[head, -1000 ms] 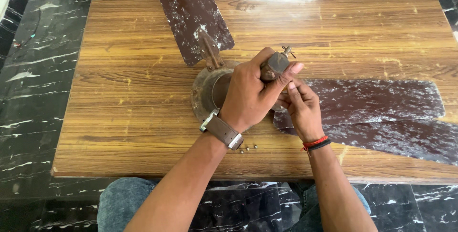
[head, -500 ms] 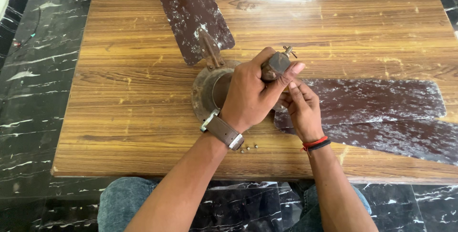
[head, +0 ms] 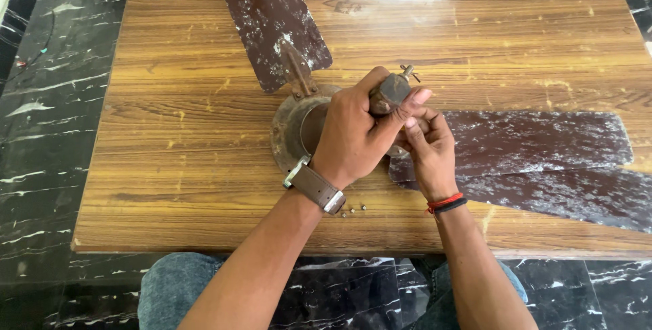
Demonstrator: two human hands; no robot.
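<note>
Ceiling fan [head: 299, 126], rusty brown with white-flecked blades, lies on wooden board [head: 170, 133].

No packages, labels, signs or screens are showing anywhere in view.
</note>
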